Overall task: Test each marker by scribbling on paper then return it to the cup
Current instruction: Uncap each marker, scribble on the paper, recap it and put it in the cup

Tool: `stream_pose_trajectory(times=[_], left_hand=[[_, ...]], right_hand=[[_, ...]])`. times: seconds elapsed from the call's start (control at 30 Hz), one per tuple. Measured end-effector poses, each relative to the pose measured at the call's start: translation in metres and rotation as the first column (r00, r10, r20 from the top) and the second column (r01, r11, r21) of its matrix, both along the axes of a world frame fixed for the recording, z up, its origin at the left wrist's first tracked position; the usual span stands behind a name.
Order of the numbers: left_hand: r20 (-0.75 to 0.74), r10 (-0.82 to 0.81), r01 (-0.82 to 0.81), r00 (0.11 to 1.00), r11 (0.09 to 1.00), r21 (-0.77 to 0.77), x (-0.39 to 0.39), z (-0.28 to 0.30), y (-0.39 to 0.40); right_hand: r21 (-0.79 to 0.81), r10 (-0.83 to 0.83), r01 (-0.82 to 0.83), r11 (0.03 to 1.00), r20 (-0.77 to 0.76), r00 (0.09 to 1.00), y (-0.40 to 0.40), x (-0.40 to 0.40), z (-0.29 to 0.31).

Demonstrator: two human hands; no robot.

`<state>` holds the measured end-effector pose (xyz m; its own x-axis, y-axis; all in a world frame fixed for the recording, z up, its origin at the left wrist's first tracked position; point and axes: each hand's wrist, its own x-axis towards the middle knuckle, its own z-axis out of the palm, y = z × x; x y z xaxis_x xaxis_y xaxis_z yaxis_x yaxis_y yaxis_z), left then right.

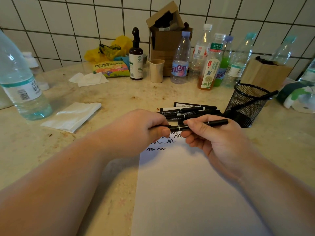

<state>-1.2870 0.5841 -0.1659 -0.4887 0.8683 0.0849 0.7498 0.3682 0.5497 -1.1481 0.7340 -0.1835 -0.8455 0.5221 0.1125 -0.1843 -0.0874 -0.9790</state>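
Both hands hold one black marker (180, 127) level above the top edge of the white paper (187, 193). My left hand (136, 132) grips its left end, and my right hand (214, 138) pinches the barrel further right. Black squiggles (162, 143) show on the paper below the hands. Several more black markers (187, 110) lie in a pile just beyond the paper. To the right stands the black mesh cup (245, 103), with one marker leaning out of it.
A large water bottle (20, 79) stands at the left, with a folded tissue (73, 116) beside it. Along the tiled wall stand several bottles (209, 63), a beige cup (156, 71), a pump bottle (136, 60) and a cardboard box (165, 34).
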Motion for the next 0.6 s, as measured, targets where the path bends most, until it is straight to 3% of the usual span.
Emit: stream_pose_trajectory(times=[0.23, 0.37, 0.6], left_hand=[[0.088, -0.021, 0.017, 0.996, 0.999, 0.047, -0.002, 0.000, 0.002], [-0.006, -0.005, 0.005, 1.000, 1.000, -0.019, -0.003, 0.001, 0.005], [-0.153, 0.045, -0.062, 0.987, 0.992, -0.107, -0.012, -0.008, 0.001]], right_hand=[[0.056, -0.011, 0.010, 0.998, 0.006, 1.000, 0.002, 0.000, 0.000], [0.131, -0.122, 0.123, 0.984, -0.021, 0.992, 0.004, 0.002, 0.005], [0.089, -0.410, 0.421, 0.903, -0.118, 0.904, 0.030, 0.014, 0.042]])
